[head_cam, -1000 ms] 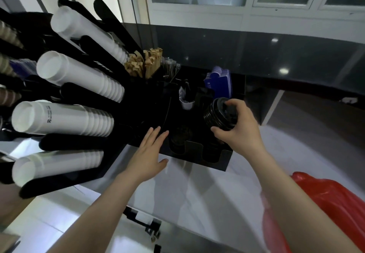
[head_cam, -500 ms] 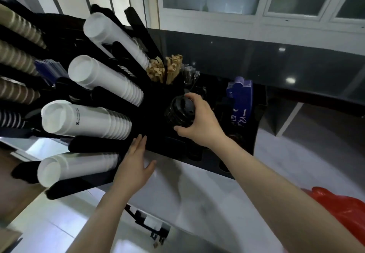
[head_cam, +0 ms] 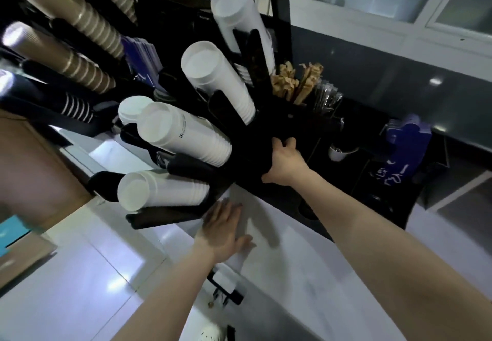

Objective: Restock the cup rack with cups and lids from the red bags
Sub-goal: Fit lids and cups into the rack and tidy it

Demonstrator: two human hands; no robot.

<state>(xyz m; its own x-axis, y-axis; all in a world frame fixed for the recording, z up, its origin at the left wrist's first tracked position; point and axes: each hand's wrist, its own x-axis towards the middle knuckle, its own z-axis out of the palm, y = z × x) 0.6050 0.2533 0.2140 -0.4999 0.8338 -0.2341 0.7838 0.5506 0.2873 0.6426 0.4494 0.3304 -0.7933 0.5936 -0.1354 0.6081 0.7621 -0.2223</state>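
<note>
The black plastic cup rack (head_cam: 266,138) stands on the far side of the pale counter (head_cam: 306,274), stacked white paper cups (head_cam: 186,138) slotted left. The right hand (head_cam: 283,163) curls into the rack's dark compartment; whether it clamps anything I cannot tell. The left hand (head_cam: 223,230) rests flat, fingers spread, near the rack's edge.

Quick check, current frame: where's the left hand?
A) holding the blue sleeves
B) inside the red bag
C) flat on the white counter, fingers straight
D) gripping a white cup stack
C: the left hand lies flat with straight fingers on the white counter, just below the black cup rack, holding nothing.
</note>
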